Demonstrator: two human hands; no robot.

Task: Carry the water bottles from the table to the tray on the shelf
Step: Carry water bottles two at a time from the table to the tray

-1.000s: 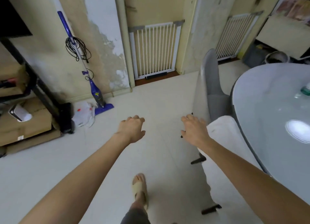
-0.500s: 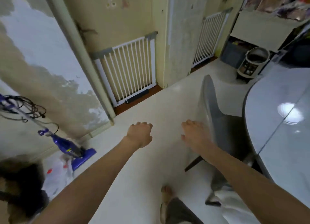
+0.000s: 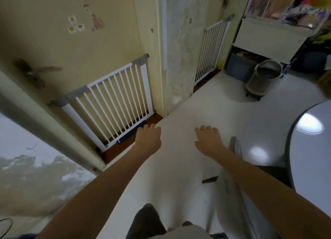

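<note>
my left hand (image 3: 149,140): held out over the floor, fingers loosely curled, grip holding nothing | my right hand (image 3: 207,142): out front, fingers relaxed, nothing in its grip | counter (image 3: 309,163): at my right, grey chair (image 3: 234,199) beside it | water bottles: cannot tell where | white gate (image 3: 111,102): ahead left

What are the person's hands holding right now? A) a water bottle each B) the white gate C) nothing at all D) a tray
C: the left hand and the right hand both hang in the air above the pale floor, with nothing in them.
</note>
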